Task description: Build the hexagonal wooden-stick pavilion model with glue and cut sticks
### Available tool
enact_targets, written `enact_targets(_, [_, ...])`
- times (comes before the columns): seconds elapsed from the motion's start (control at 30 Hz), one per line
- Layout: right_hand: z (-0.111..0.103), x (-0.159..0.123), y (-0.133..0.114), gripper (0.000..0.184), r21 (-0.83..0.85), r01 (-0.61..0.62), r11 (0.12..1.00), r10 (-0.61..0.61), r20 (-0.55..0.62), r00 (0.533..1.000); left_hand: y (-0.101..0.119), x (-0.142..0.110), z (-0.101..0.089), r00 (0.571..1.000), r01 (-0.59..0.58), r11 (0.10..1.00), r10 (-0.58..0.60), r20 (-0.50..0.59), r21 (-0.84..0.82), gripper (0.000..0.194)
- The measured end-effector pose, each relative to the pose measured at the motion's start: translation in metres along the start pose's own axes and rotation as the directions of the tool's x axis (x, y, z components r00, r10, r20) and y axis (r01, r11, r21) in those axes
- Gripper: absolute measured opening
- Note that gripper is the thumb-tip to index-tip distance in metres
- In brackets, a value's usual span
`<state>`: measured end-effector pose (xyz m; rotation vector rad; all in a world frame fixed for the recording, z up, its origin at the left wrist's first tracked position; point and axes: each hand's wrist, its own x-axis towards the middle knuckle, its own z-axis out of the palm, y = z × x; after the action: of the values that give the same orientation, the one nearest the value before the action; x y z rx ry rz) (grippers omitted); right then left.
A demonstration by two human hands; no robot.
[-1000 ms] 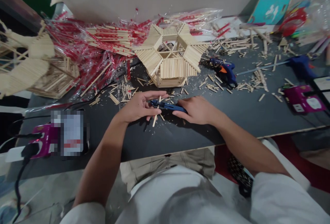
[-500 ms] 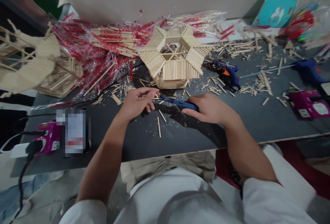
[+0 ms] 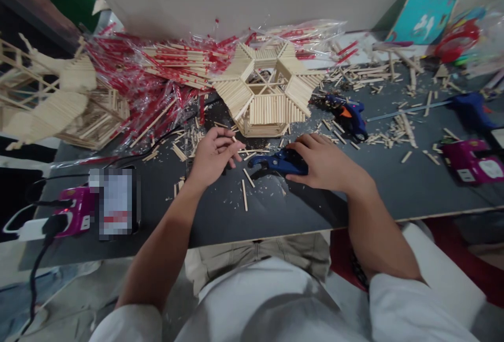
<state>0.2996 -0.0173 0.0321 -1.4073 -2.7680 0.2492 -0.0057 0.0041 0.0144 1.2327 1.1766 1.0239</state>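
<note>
My right hand [image 3: 325, 163] is wrapped round a blue cutter [image 3: 275, 162], its jaws pointing left over the dark table [image 3: 275, 205]. Curled fingers of my left hand [image 3: 214, 156] pinch at thin wooden sticks [image 3: 252, 151] lying just in front of the cutter's jaws. Two cut stick pieces [image 3: 244, 194] lie loose on the table below the hands. Behind the hands stands a hexagonal model built of wooden sticks [image 3: 265, 90].
Red-and-clear packets of sticks [image 3: 157, 77] pile at the back left beside another stick structure [image 3: 51, 100]. A blue glue gun [image 3: 348, 114] lies right of the model, amid stick offcuts. Purple power adapters [image 3: 470, 161] [image 3: 74, 216] sit at both table ends.
The stick held across the cutter was cut and its pieces dropped onto the table. My right hand turned the cutter over, and my left hand moved back toward loose sticks.
</note>
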Motion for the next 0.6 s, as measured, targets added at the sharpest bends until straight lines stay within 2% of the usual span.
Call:
enact_targets(0.17, [0.005,0.001,0.002,0.094,0.095,0.014,0.995,-0.012,-0.028,1.0,0.0,-0.003,0.003,0.999,0.014,0.999,-0.016,0.049,0.051,0.036])
enact_targets(0.23, [0.003,0.003,0.001,0.081,0.169,0.038,0.985,-0.028,-0.061,0.998,0.0,-0.006,0.006,0.996,0.023,0.999,-0.025,0.089,0.032,0.037])
enact_targets(0.3, [0.0,0.006,-0.005,0.054,0.271,0.065,0.96,-0.032,-0.125,0.992,0.001,-0.01,0.011,0.991,0.034,0.999,-0.035,0.129,0.006,0.038])
enact_targets(0.37, [-0.002,0.008,-0.016,0.034,0.413,0.094,0.906,-0.012,-0.198,0.98,0.001,-0.014,0.016,0.984,0.042,0.999,-0.04,0.172,-0.01,0.038])
enact_targets(0.47, [0.003,0.011,-0.037,0.027,0.664,0.081,0.744,0.088,-0.217,0.972,0.001,-0.022,0.025,0.971,0.039,0.999,-0.031,0.238,-0.029,0.04])
enact_targets(0.6, [0.017,0.017,-0.057,0.033,0.93,0.004,0.369,0.239,-0.099,0.966,0.0,-0.029,0.033,0.96,-0.017,1.0,0.021,0.281,-0.016,0.044])
